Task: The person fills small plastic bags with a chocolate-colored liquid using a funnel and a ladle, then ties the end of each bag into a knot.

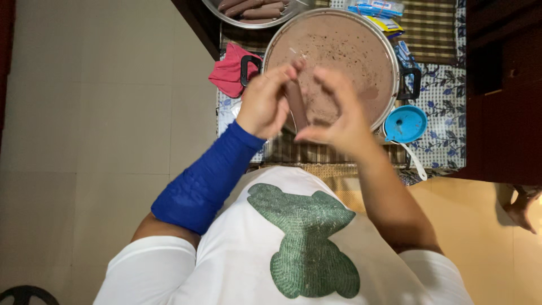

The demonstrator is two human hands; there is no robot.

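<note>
Slim brown filled plastic tube: you're pinching its top with left hand and right hand, both clamped on it; keep it upright over the steel pot of brown mix at 12 o'clock.

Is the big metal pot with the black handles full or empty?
Nearly full. The pot holds brown liquid almost up to its rim, with small bubbles on the surface. Both hands hold a brown tube over it.

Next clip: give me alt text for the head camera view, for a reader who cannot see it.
Seen from above, a person's left hand and right hand together hold a slim tube of brown mixture over a large metal pot full of the same brown liquid. A red cloth, a blue lid and a tray of filled brown tubes lie around the pot.
</note>
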